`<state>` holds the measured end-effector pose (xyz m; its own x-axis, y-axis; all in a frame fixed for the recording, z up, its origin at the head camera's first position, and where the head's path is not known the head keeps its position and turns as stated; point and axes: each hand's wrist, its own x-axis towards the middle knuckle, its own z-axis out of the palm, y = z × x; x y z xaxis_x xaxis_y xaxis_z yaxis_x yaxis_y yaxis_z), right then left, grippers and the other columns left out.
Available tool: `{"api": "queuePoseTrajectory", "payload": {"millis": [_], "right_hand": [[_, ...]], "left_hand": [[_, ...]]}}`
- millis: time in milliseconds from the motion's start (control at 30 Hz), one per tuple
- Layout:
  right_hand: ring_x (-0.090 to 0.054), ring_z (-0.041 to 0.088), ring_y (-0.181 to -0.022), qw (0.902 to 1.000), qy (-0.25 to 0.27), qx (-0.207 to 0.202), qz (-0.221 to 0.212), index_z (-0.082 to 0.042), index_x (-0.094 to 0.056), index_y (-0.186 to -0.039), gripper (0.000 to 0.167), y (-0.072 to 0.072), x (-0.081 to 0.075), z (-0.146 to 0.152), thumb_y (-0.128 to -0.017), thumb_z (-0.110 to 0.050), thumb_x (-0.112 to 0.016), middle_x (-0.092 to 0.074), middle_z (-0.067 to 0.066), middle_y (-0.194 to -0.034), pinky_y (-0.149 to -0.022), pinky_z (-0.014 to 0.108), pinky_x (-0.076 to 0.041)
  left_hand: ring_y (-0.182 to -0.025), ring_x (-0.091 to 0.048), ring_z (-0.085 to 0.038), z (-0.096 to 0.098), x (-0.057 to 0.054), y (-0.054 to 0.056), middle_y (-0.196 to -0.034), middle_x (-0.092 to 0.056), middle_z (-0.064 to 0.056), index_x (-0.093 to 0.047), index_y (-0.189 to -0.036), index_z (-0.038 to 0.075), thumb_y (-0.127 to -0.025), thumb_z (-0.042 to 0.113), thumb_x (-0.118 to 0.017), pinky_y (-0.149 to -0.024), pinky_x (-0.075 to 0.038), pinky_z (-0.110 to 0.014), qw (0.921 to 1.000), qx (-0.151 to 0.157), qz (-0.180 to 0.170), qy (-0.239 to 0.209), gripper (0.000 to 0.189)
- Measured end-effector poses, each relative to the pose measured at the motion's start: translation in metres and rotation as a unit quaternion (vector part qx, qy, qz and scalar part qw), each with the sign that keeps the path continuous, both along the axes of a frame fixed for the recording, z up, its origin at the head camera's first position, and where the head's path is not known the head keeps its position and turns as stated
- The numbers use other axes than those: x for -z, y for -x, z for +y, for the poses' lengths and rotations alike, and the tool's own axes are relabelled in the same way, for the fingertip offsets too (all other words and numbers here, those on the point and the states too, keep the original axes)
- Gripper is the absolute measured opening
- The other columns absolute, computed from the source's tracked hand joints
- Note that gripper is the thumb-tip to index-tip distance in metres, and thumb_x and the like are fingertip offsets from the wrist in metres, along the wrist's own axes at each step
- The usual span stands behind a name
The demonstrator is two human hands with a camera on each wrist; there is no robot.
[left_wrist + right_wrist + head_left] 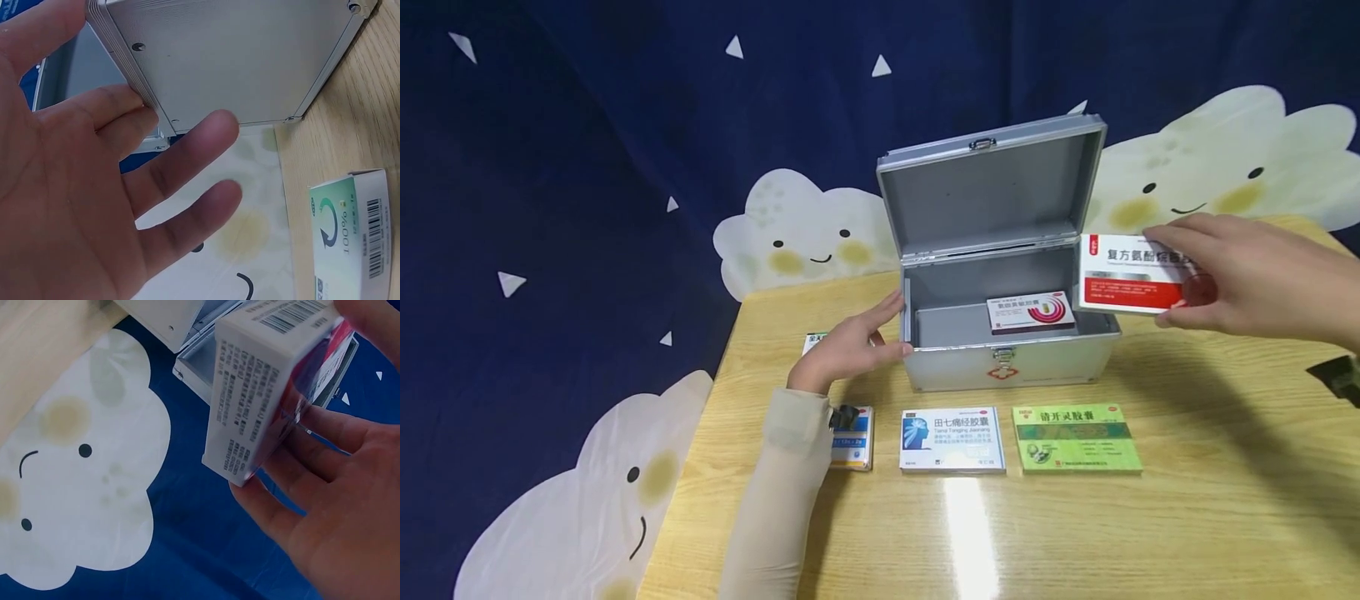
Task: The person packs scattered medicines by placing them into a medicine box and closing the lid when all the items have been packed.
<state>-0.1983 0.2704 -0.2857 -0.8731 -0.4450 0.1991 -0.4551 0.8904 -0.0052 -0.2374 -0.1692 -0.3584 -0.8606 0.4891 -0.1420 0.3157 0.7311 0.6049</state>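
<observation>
A silver metal case [958,371] with a red cross on its front stands on the table, its lid raised. Inside lies a white medicine box with a pink arc design [1026,312]. My right hand [1247,275] pinches a red and white medicine box [1127,287] between thumb and fingers, just above the case's right end. In the right wrist view that box [240,412] shows its printed side and barcode end. My left hand [857,346] rests against the case's left edge; in the left wrist view its fingers [187,156] are spread, some touching the case's rim.
In front of the case lie a green medicine box [1077,442], a white and blue one [952,442] and a blue and orange one [853,442] partly behind my left wrist. A green and white box [350,237] stands left of the case. A dark blue cloth [587,125] hangs behind the table.
</observation>
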Motion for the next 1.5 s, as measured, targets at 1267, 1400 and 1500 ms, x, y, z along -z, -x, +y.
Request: {"api": "queuePoseTrajectory", "payload": {"millis": [1267, 1400, 1500], "right_hand": [[-0.057, 0.03, -0.094, 0.9986, 0.002, -0.045, -0.027, 0.004, -0.051, -0.138, 0.094, 0.025, -0.016, -0.038, -0.064, -0.035, -0.092, -0.06, 0.023, -0.123, -0.078, 0.048, -0.051], [-0.056, 0.029, -0.092, 0.9981, -0.008, -0.049, -0.037, 0.004, -0.05, -0.14, 0.092, 0.03, -0.021, -0.045, -0.067, -0.036, -0.09, -0.06, 0.022, -0.124, -0.076, 0.046, -0.05], [-0.057, 0.029, -0.093, 0.9976, -0.012, -0.058, -0.037, 0.004, -0.051, -0.138, 0.09, 0.033, -0.022, -0.051, -0.067, -0.036, -0.089, -0.061, 0.022, -0.123, -0.077, 0.046, -0.05]], "left_hand": [[-0.156, -0.012, -0.024, 0.005, 0.01, 0.009, -0.162, -0.033, 0.01, -0.043, -0.151, 0.019, -0.089, 0.057, -0.057, -0.124, -0.015, -0.053, 0.9777, 0.029, 0.195, 0.072, 0.074], [-0.155, -0.017, -0.027, 0.003, 0.012, 0.009, -0.163, -0.031, 0.009, -0.038, -0.154, 0.02, -0.089, 0.058, -0.053, -0.123, -0.016, -0.053, 0.9789, 0.032, 0.189, 0.07, 0.076], [-0.151, -0.025, -0.029, 0.001, 0.013, 0.008, -0.165, -0.027, 0.009, -0.034, -0.156, 0.021, -0.09, 0.06, -0.05, -0.122, -0.017, -0.054, 0.9795, 0.035, 0.183, 0.077, 0.078]]}}
